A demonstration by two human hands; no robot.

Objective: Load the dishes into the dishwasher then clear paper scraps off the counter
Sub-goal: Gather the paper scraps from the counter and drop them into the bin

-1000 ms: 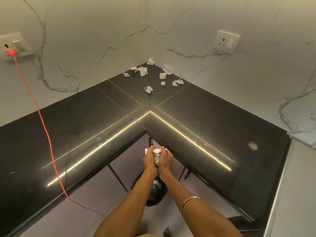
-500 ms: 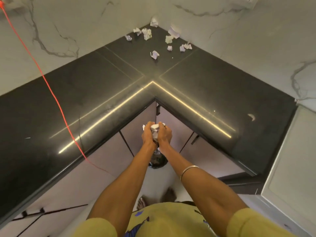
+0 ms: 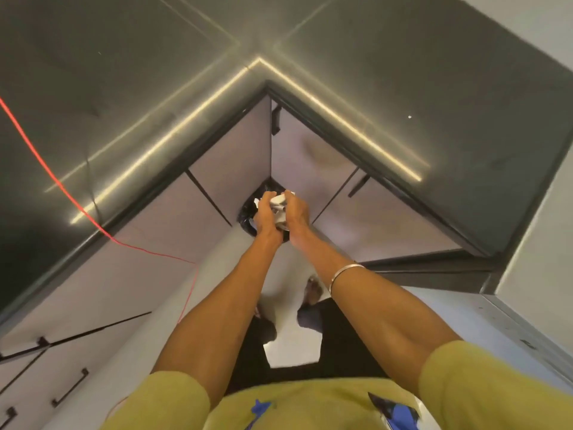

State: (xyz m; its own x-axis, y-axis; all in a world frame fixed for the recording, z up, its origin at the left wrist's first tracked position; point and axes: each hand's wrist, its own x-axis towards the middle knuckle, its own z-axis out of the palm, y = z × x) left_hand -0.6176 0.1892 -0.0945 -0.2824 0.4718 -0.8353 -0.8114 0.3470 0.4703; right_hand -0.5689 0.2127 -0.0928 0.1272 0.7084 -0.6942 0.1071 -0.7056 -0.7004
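Both of my hands are cupped together around a bundle of crumpled white paper scraps (image 3: 278, 203). My left hand (image 3: 266, 215) grips the bundle from the left and my right hand (image 3: 296, 216) from the right, a metal bangle on that forearm. They hold it low, in front of the inner corner of the black L-shaped counter (image 3: 403, 88), directly over a dark bin with a black liner (image 3: 248, 212) standing on the floor in that corner. The scraps that lay on the counter's back corner are out of frame.
A red cable (image 3: 62, 187) runs across the left counter wing and drops over its edge to the floor. Grey cabinet doors with black handles (image 3: 217, 169) line the corner below. A white appliance top (image 3: 542, 237) sits at the right. My feet stand on the light floor.
My view has tilted down, so the scraps at the back corner left the frame. Both hands have carried the paper bundle lower, from counter-edge height to just over the bin.
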